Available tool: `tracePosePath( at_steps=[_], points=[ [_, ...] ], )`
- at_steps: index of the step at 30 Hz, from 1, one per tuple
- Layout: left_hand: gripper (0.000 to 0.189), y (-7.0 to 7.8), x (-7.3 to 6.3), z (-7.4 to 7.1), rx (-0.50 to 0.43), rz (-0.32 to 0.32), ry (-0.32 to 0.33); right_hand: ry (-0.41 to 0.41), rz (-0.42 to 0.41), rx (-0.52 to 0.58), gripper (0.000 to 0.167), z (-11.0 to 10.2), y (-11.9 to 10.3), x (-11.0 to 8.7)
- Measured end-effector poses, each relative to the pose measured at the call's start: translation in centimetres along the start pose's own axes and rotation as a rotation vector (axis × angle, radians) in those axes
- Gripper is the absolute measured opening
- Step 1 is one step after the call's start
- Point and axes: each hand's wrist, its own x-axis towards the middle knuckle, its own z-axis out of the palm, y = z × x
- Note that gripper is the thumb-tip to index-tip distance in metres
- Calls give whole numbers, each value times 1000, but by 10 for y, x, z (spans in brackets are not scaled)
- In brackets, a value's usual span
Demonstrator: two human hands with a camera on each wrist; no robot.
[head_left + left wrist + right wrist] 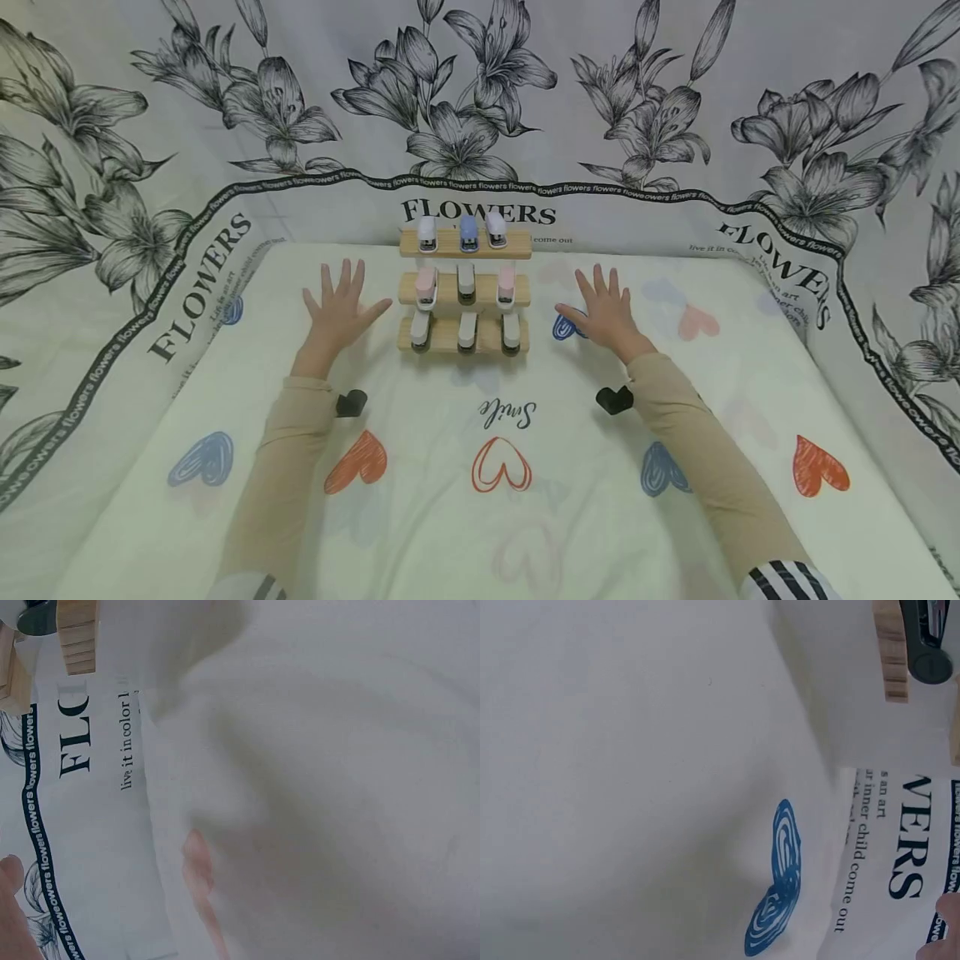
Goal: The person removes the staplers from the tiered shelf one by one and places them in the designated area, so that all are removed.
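Left hand [337,312] and right hand [609,317] are both held palm-down, fingers spread, nothing gripped; whether the palms touch the cloth can't be told. The three-tier wooden rack [447,244] is set between them near the table's back edge, nearer the left thumb than the right.

Nine mini staplers are carried on it, three per tier. Top: white, blue stapler [468,232], white. Middle: white stapler [466,282] flanked by pink staplers [426,285]. Bottom: white staplers [467,331] with dark bases.

Back side is closed off by a fabric backdrop [630,223], printed with line-drawn lilies and a black lettered band [525,188]; it is also carried round both sides.

Slats are straight, pale-grained wood; staplers are rounded and are set close to one another along each slat. Tabletop is covered by white cloth [420,525], lightly creased, heart-printed; a blue heart [562,329] is partly covered by the right thumb. Bare cloth is left between each thumb and the rack, and a wide stretch is framed between the beige sleeves [288,458] in front.
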Motion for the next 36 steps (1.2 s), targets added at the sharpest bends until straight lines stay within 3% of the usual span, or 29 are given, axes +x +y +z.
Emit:
tracePosePath(
  at_steps=[5, 8, 10, 14, 17, 19, 24, 28, 36],
  points=[
    [81, 0, -5, -1, -56, -21, -54, 24, 6, 46, 87, 0, 0, -4],
    [72, 2, -17, 1, -244, -33, -141, 109, 14, 183, 77, -6, -8, -20],
    [68, 5, -25, 4, -394, -25, -204, 187, -13, 306, 61, -8, -15, -32],
    [72, 7, -33, 14, -623, 52, -280, 273, -166, 469, 35, -3, -31, -41],
    [78, 8, -32, 24, -753, 106, -310, 256, -300, 530, 37, 9, -42, -39],
    [81, 10, -31, 31, -821, 108, -332, 214, -370, 538, 45, 18, -47, -36],
    [86, 13, -27, 50, -866, 47, -353, 115, -427, 536, 58, 33, -56, -30],
    [84, 15, -25, 59, -870, 16, -321, 117, -424, 537, 58, 36, -60, -27],
    [73, 27, -33, 48, -898, 17, -255, 144, -429, 639, 54, 43, -62, -24]
  ],
)
